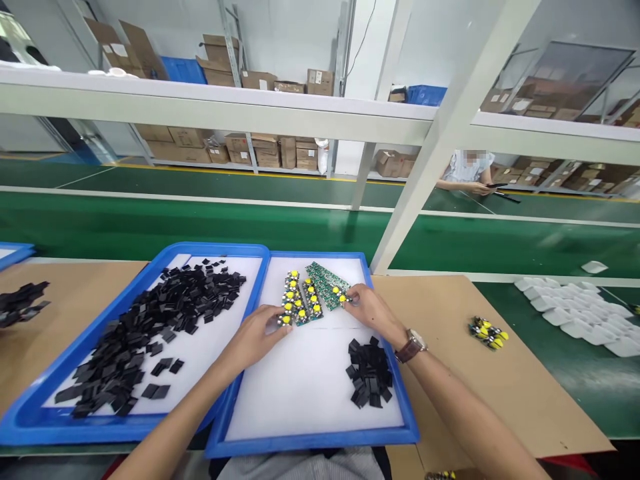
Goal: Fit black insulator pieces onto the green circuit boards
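Note:
On the white lining of the right blue tray (313, 445) lie narrow circuit boards with yellow parts (301, 300), side by side. My left hand (257, 333) pinches the lower left end of this group between thumb and fingers. Bare green circuit boards (323, 280) are fanned out just to the right. At their lower right end, my right hand (373, 310), with a watch on its wrist, has its fingertips closed on a small circuit board with yellow parts (341, 295). A pile of small black pieces (370, 373) sits nearer me in the same tray.
A second blue tray (165, 430) on the left holds many black pieces (170, 307). More boards with yellow parts (489, 332) lie on the cardboard (520, 393) at right, near white cups (580, 310). A slanted white post (425, 180) rises behind the trays. Across the aisle is a person (467, 170).

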Demonstrator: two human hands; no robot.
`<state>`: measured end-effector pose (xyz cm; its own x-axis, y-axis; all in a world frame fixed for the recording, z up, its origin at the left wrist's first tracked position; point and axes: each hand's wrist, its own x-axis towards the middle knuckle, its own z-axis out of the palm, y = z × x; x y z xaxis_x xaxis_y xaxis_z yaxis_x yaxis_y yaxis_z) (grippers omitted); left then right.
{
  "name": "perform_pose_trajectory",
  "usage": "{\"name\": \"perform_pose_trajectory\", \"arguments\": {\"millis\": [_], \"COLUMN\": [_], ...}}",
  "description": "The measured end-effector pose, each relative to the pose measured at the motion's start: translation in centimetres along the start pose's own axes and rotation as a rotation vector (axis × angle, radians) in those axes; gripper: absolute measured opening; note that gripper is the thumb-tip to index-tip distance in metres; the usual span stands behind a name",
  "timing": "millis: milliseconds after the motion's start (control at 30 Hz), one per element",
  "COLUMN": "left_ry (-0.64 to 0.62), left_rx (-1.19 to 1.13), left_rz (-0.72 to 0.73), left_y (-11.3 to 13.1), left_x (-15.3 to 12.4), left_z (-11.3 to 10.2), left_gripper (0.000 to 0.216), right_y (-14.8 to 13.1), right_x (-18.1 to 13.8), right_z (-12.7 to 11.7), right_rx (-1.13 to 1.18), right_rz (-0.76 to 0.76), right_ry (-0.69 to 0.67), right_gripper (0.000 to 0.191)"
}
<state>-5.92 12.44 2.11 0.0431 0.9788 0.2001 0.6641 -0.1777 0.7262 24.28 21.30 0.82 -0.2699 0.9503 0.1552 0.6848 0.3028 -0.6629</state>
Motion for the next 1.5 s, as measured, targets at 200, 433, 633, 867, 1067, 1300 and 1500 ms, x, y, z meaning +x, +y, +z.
{"name": "perform_pose_trajectory", "arguments": {"millis": [200, 433, 633, 867, 1067, 1300, 1500], "left_ry": [-0.061, -0.174, -0.140, -0.169, -0.491, -0.169, -0.093], "left_rx": [0.088, -0.033, -0.014, 0.321, 0.195, 0.098, -0.120], "left_rz": [0.118, 0.391, 0.376, 0.298, 0.189, -0.102, -0.268], "left_y": [3.0, 5.7, 3.9, 1.6, 2.6, 2.9, 0.7], "left_x": [-2.8, -8.3, -10.7, -11.8, -9.5, 0.3, 4.9], "left_z": [-0.9, 0.8, 1.6, 2.6, -0.3, -2.0, -0.7], "left_gripper": [0.050, 0.052, 0.029, 0.023, 0.049, 0.057, 0.073], "right_y": [-2.9, -8.3, -8.8, -8.8, -8.5, -9.1, -7.3], "right_x": [-2.9, -12.6, -15.4, -16.4, -16.7, -15.7, -15.2], "right_z": [-2.1, -0.5, 2.8, 8.0, 6.7, 6.2, 3.7], "right_rx": [0.097, 0.519, 0.191, 0.061, -0.005, -0.032, -0.027], "right_rz": [0.071, -0.040, -0.341, -0.209, -0.216, -0.298, -0.308], "right_ry": [0.074, -0.224, -0.112, 0.122, -0.104, -0.207, -0.073], "right_gripper": [0.006, 0.016, 0.053, 0.025, 0.055, 0.057, 0.050]}}
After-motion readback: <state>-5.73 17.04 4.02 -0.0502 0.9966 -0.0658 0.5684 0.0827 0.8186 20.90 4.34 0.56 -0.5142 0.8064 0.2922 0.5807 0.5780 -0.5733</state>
